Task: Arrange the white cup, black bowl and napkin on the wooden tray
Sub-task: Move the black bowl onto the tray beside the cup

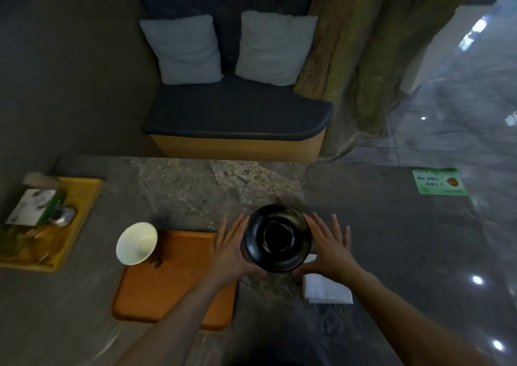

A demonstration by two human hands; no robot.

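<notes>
The black bowl [277, 237] is held between my two palms above the table, just right of the wooden tray [173, 287]. My left hand [230, 249] presses its left side and my right hand [327, 249] its right side, fingers stretched out. The white cup [137, 243] stands at the tray's far left corner. A folded white napkin [327, 288] lies on the table under my right wrist, to the right of the tray.
A yellow tray [84, 197] with a tissue box, a metal object and packets sits at the table's left. A green card [438, 181] lies at the far right. Beyond the table stands a dark bench [235, 113] with two pillows.
</notes>
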